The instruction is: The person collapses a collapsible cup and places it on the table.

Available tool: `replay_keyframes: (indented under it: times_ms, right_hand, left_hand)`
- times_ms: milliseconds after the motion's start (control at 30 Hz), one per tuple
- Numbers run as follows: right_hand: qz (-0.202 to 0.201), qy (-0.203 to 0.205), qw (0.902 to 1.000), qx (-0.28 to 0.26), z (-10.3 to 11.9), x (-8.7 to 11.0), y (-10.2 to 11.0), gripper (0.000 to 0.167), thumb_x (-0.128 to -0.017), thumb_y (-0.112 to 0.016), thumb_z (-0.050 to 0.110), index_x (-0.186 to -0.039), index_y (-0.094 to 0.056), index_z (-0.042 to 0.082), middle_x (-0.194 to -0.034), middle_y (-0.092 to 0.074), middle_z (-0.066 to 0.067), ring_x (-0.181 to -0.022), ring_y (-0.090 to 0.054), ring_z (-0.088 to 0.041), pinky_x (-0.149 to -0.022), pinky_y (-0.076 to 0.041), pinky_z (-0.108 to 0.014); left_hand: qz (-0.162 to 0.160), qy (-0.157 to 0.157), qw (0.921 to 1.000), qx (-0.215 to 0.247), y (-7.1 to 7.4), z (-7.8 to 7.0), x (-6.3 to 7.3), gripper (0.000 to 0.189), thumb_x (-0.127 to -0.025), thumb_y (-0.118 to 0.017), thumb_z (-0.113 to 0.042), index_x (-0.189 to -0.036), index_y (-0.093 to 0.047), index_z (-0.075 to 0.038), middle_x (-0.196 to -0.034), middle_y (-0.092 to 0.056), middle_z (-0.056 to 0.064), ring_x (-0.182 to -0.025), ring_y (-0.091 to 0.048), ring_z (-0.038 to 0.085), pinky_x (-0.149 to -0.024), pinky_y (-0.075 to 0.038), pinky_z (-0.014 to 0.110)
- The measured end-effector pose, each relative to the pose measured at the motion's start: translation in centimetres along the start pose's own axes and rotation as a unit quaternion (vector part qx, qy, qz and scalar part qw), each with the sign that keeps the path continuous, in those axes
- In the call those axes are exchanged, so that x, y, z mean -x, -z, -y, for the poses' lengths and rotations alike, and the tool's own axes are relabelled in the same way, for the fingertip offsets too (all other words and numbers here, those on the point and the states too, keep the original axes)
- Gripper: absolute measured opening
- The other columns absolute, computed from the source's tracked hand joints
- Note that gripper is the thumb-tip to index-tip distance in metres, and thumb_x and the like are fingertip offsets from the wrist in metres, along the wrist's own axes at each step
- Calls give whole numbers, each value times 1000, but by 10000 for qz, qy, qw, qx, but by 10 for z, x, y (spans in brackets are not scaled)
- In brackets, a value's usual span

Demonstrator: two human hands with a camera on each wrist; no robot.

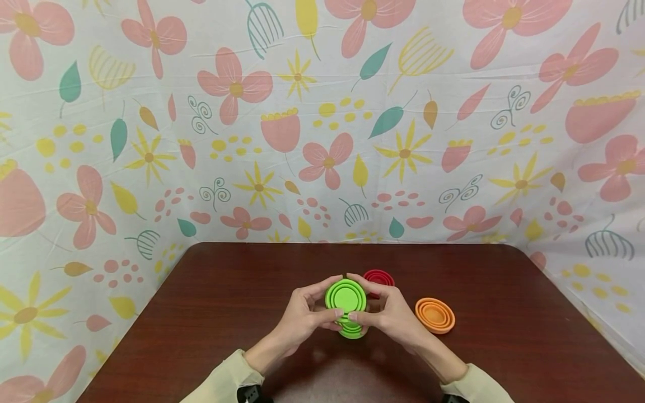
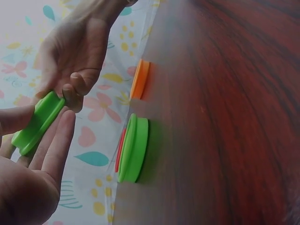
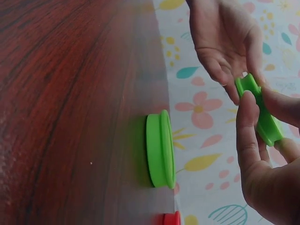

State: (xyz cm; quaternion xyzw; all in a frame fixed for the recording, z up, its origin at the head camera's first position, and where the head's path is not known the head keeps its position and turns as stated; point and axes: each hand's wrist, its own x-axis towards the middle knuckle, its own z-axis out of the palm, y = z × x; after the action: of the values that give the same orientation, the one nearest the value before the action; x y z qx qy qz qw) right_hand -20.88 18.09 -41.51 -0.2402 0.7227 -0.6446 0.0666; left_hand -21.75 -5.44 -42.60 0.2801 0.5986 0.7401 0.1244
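Note:
Both hands hold a green collapsible silicone cup [image 1: 346, 295], folded flat with concentric rings, raised above the table. On its left side my left hand [image 1: 302, 312] pinches the rim between thumb and fingers. My right hand [image 1: 392, 314] grips the opposite edge the same way, the two thumbs close together at the near rim. Directly below lies a second green cup [image 2: 136, 149], also folded flat, partly hidden by the hands in the head view. Behind the right hand's fingers is a red folded cup [image 1: 379, 276]. An orange one [image 1: 435, 315] rests to the right of that hand.
The dark reddish-brown wooden table [image 1: 227, 291] has rounded far corners. A white cloth [image 1: 322, 112] printed with flowers and leaves hangs behind it and along both sides.

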Motion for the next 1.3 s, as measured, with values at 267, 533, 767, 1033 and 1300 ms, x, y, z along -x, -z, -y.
replay_keyframes:
  times_ms: [267, 533, 767, 1033, 1300]
  right_hand:
    - [34, 27, 10000, -69, 0, 1, 2, 65, -98, -75, 8, -157, -50, 7, -129, -66, -23, -82, -72, -39, -63, -65, -45]
    - [-92, 217, 9997, -10, 0, 1, 2, 61, -97, -76, 6, -154, -54, 6, -123, -67, -23, -75, -71, -43, -57, -64, -43]
    - [-195, 402, 9990, -50, 1, 1, 1, 60, -95, -77, 3, -151, -57, 7, -120, -66, -25, -86, -74, -37, -57, -63, -54]
    - [-235, 543, 9981, -139, 2, 2, 2, 59, -94, -77, 0, -150, -59, 7, -125, -66, -25, -90, -75, -35, -58, -63, -54]
    - [-246, 741, 9969, -126, -1, 1, 4, 56, -93, -76, -3, -147, -62, 6, -121, -65, -25, -92, -75, -31, -56, -63, -54]
  left_hand:
    - [-34, -13, 10000, -64, 0, 0, 1, 68, -95, -69, 9, -158, -46, -1, -140, -64, 22, -97, -75, 26, -78, -63, 55]
    - [-46, -29, 9998, -191, 0, -1, 0, 71, -95, -70, 8, -160, -46, -10, -143, -62, 20, -97, -76, 26, -79, -63, 57]
    - [-150, 37, 9996, -220, 1, -1, 0, 74, -95, -71, 7, -161, -44, -11, -142, -63, 18, -97, -75, 39, -79, -64, 54]
    - [-214, -78, 9990, -390, 2, 2, -1, 63, -95, -73, 4, -154, -54, -7, -132, -70, 18, -96, -75, 41, -75, -65, 52]
    - [-286, -49, 9990, -350, 1, 2, -1, 57, -97, -73, -1, -151, -58, -11, -130, -71, 15, -101, -69, 56, -72, -66, 47]
